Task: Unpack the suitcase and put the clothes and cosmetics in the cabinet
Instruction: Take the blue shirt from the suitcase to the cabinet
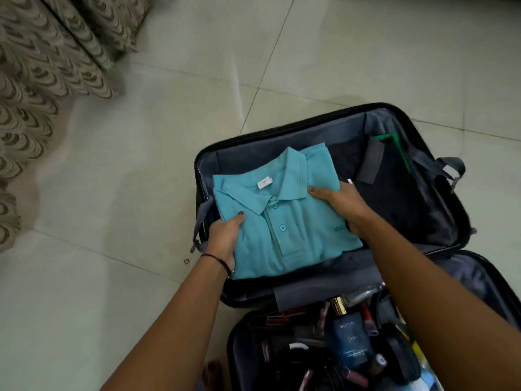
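A black suitcase (pixel 439 153) lies open on the floor, its far half lined in grey. A folded teal polo shirt (pixel 282 221) sits in that half on top of dark folded clothes (pixel 392 198). My left hand (pixel 224 241) grips the shirt's left edge, thumb on top and fingers under. My right hand (pixel 342 203) holds the right edge the same way, thumb lying over the collar side. The near half holds several cosmetics: a blue perfume box (pixel 351 341), lipsticks (pixel 369 320) and dark pouches.
Pale floor tiles (pixel 141 193) spread to the left and behind the suitcase. A patterned curtain or bed cover (pixel 42 80) hangs at the upper left. A green flat item (pixel 394 142) shows at the far right of the clothes half.
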